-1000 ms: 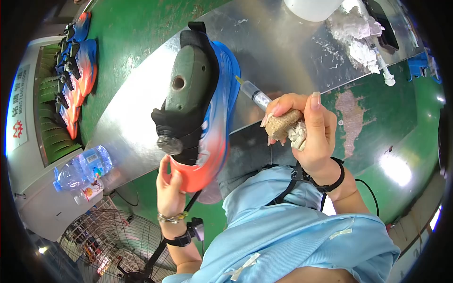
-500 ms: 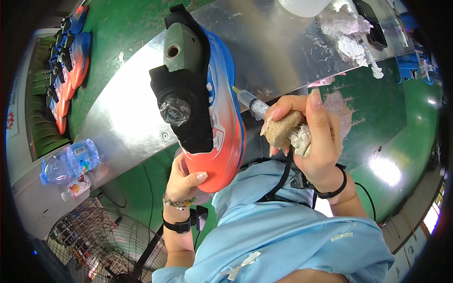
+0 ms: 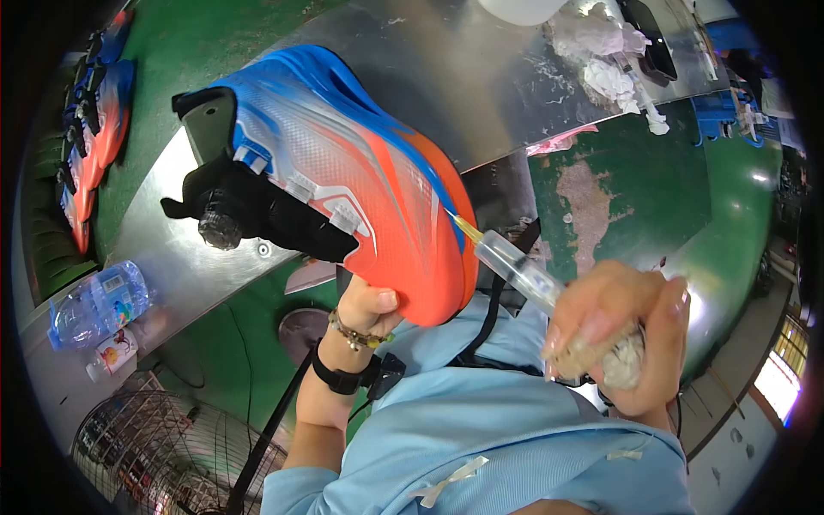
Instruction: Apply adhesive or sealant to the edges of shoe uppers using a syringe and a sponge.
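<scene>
My left hand (image 3: 369, 311) grips an orange, white and blue running shoe (image 3: 378, 197) under its toe, thumb on the side. The shoe is tilted, its side and sole edge facing up. Black flaps and a dark green shoe last (image 3: 211, 127) show at its opening. My right hand (image 3: 631, 313) is closed round a clear syringe (image 3: 519, 268), whose yellowish tip meets the seam between upper and sole near the toe. A tan lump (image 3: 573, 359) and a crumpled whitish wad (image 3: 624, 360) are held in the same hand.
A metal-topped bench (image 3: 446, 77) lies beyond, bearing crumpled white tissue (image 3: 601, 73) and a dark phone-like object (image 3: 650, 43). At left are a clear bottle (image 3: 103, 300) and several similar shoes (image 3: 103, 129) on a rack. A wire-caged fan (image 3: 154, 438) stands at lower left.
The shoe has turned onto its side, its heel swinging left and its sole edge coming up. My right hand has moved right and lower, and the syringe tip now meets the seam.
</scene>
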The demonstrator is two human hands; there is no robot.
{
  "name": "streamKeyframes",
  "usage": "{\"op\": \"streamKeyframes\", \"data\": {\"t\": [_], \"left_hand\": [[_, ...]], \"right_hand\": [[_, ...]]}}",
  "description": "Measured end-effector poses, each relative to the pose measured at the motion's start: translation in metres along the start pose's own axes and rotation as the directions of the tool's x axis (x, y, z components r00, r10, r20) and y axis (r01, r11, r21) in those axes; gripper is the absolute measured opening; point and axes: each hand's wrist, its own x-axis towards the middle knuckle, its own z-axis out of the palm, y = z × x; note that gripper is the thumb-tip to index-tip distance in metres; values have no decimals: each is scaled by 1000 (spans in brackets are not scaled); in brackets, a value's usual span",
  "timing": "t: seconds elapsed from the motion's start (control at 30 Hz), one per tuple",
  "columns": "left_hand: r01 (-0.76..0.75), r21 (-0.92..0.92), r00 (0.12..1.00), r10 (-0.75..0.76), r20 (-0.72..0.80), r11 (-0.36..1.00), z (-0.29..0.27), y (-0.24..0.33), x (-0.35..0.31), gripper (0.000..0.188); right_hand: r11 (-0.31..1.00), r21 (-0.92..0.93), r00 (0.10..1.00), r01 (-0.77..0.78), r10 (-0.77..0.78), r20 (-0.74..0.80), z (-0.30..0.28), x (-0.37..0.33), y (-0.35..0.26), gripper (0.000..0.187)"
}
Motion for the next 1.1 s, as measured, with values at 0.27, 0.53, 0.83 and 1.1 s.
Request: {"op": "streamKeyframes", "data": {"t": [0.27, 0.53, 0.83, 1.1], "left_hand": [[15, 149, 999, -20, 30, 989, 7, -13, 41, 75], [-35, 155, 994, 18, 108, 987, 10, -20, 80, 71], [-75, 206, 987, 44, 154, 976, 34, -11, 112, 67], [-206, 125, 976, 194, 97, 971, 65, -11, 124, 54]], "right_hand": [[1000, -28, 946, 3, -12, -324, 1, -21, -11, 66], [993, 5, 852, 116, -97, -514, 1, -23, -4, 65], [981, -141, 980, 136, -154, -125, -14, -15, -8, 46], [960, -141, 951, 243, -264, -163, -7, -3, 4, 47]]}}
